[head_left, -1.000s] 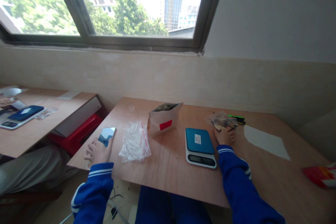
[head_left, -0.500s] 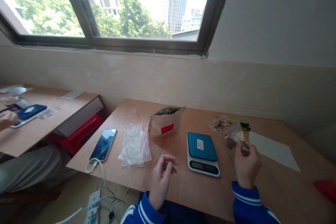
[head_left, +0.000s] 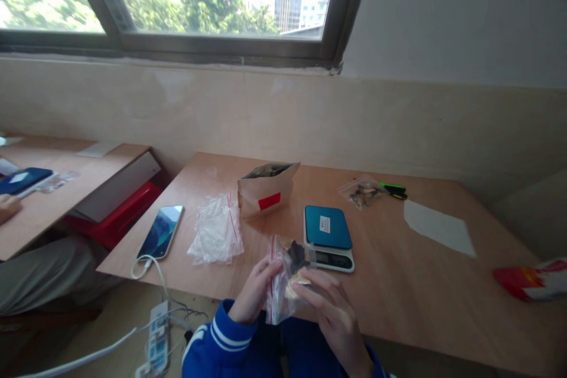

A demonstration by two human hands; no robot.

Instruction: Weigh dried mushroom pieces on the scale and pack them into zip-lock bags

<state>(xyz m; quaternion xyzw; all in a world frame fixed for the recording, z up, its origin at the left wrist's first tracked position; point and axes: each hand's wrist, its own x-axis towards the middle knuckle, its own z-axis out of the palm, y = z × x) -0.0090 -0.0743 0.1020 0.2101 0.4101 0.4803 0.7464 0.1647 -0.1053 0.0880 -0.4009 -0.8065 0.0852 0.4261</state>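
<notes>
The scale [head_left: 328, 235] lies on the table [head_left: 411, 301], right of the paper pouch [head_left: 264, 197].

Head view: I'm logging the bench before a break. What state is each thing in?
small bag, held between left hand and right hand, with dark and pale pieces inside
paper pouch, upright, top open
scale, pan bare
phone, face up, cable attached
spare bags, empty, heaped
second filled bag, lying flat
</notes>
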